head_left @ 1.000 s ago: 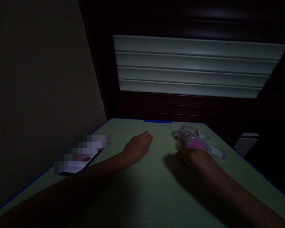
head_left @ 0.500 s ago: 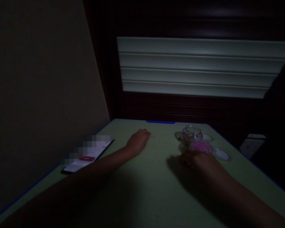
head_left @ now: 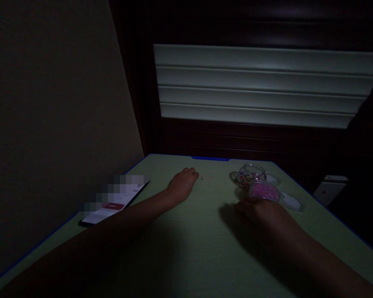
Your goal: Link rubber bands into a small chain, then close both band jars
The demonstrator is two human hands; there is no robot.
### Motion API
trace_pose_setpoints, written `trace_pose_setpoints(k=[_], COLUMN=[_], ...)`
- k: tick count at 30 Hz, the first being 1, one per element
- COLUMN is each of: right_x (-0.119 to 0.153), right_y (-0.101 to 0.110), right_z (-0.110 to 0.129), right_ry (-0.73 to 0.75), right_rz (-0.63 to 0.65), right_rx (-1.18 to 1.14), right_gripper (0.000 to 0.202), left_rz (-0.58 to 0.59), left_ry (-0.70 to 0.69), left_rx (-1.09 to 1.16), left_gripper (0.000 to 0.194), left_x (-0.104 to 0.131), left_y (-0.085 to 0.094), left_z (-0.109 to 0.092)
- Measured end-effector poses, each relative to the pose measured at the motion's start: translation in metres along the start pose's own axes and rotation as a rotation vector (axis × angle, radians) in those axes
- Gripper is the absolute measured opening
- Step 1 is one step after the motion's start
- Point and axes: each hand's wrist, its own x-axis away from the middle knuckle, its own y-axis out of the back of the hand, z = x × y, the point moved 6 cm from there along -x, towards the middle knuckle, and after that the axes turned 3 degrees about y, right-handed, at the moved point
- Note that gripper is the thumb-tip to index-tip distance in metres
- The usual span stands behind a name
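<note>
My left hand [head_left: 183,184] rests on the green table with its fingers curled together, beside a few small pale pieces [head_left: 207,179]. What its fingertips hold, if anything, is too small to tell. My right hand [head_left: 257,210] is closed just in front of a clear jar of pink pieces [head_left: 265,191]; its fingertips are dark, and their contents cannot be made out. Behind that jar stands an open clear jar [head_left: 251,176] with multicoloured small rings inside.
Two clear round lids, one nearer [head_left: 292,201] and one farther [head_left: 272,179], lie right of the jars. A phone [head_left: 115,203] lies at the table's left edge. A white box [head_left: 331,189] is beyond the right edge, and a dark panel with pale slats [head_left: 255,85] rises behind.
The left hand has shifted slightly right, nearer the small pale pieces. My right hand stays in nearly the same place by the pink jar.
</note>
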Motion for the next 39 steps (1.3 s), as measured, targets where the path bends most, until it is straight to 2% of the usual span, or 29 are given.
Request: trace_pose_setpoints(k=[21, 35, 39], right_x=[0.001, 0.0, 0.0], right_y=[0.002, 0.009, 0.014], right_z=[-0.002, -0.006, -0.005], right_ry=[0.011, 0.01, 0.004], right_rz=[-0.035, -0.127, -0.18], right_rx=[0.034, 0.045, 0.085], right_gripper=[0.023, 0.021, 0.021], left_rz=[0.119, 0.045, 0.035], left_ry=[0.006, 0.092, 0.087], left_rx=[-0.087, -0.107, -0.098], left_gripper=[0.023, 0.027, 0.027], left_x=[-0.002, 0.005, 0.006], left_y=[0.01, 0.018, 0.022], left_z=[-0.009, -0.009, -0.015])
